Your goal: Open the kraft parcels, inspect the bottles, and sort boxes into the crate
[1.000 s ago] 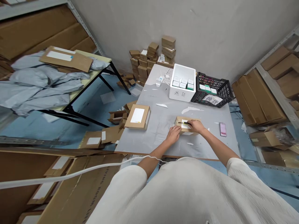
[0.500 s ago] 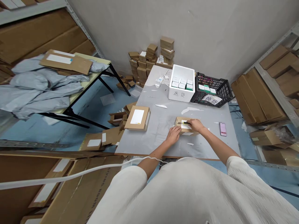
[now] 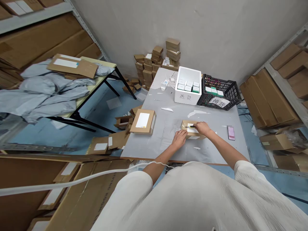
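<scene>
A small brown cardboard box (image 3: 197, 135) with a white label on top lies on the grey table (image 3: 166, 147) in front of me. My left hand (image 3: 179, 138) grips its near left corner, fingers closed against the carton. In my right hand (image 3: 202, 127) is a yellow and black utility knife (image 3: 191, 126), its thin tip pointing left over the top of the box. The palm side of both hands is hidden, and whether the blade touches the cardboard is too small to tell.
Left on the table lies a larger labelled carton (image 3: 142, 122). Behind stand a white foam box (image 3: 187, 98) and a black crate (image 3: 218, 102), both holding small white boxes. A pink-screened phone (image 3: 231, 132) lies at right. A white cable (image 3: 96, 177) crosses at lower left.
The whole view has shifted slightly to the right. Both hands keep nearly the same places on the box, and the knife is still held over its top.
</scene>
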`<state>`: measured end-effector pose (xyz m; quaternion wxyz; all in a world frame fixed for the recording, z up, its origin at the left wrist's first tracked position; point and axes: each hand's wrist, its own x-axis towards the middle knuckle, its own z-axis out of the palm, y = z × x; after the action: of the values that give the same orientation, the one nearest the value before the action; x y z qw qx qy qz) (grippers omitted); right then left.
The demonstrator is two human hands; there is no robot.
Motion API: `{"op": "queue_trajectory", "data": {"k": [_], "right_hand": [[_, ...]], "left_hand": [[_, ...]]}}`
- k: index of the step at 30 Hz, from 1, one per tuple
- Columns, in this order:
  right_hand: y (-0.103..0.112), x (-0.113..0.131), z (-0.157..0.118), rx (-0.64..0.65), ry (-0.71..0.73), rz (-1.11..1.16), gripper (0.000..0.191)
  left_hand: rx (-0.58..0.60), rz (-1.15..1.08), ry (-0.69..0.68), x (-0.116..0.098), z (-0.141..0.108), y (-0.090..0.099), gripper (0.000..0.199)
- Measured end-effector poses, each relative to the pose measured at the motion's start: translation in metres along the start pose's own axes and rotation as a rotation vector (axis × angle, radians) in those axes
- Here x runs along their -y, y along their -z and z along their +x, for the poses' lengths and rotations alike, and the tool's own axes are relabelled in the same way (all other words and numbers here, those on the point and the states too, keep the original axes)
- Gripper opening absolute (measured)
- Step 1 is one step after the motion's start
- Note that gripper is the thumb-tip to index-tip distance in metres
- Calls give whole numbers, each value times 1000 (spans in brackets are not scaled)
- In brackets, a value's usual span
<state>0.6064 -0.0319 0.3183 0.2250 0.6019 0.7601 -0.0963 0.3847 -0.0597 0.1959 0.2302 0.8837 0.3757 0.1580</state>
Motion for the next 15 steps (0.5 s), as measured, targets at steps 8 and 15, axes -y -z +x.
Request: {"op": "queue_trajectory", "data": {"k": [8,15], "right_hand": [[-5,-8,1,2,0,-22,36],[0,-16,-8,6,-12,-33,36]], "left_hand": [[37,61,28,-8,1,4,65],[65,111,96,-8,8,-3,63]]}}
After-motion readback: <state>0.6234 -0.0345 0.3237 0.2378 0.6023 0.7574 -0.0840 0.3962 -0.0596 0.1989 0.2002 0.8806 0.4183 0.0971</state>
